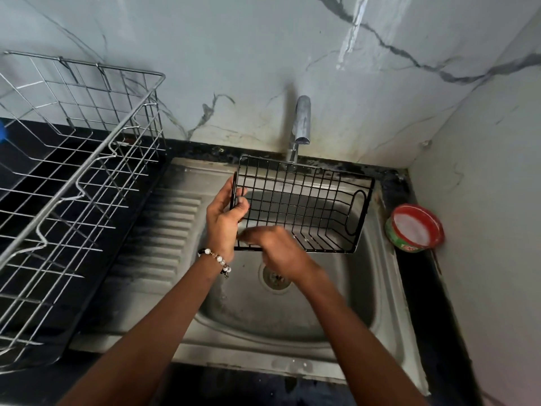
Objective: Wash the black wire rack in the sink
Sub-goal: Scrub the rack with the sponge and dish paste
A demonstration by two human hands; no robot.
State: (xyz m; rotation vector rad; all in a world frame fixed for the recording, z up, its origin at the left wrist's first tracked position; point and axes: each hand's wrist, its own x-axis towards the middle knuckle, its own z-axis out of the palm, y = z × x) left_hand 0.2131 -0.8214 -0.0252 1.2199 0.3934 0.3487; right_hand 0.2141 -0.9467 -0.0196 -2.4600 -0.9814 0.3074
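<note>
The black wire rack point(304, 200) is held tilted in the air above the steel sink point(363, 300), just under the faucet point(301, 124). My left hand point(224, 221) grips its left end, fingers curled round the edge wires. My right hand point(278, 250) is blurred and lies against the rack's near lower edge; I cannot make out how its fingers lie. No water is visible at the faucet spout.
A large silver wire dish rack point(76, 177) stands on the black counter at the left, beside the ribbed drainboard point(164, 230). A red and green tub point(415, 228) of white paste sits on the counter at the right, near the corner wall. The drain point(275, 278) lies below my right hand.
</note>
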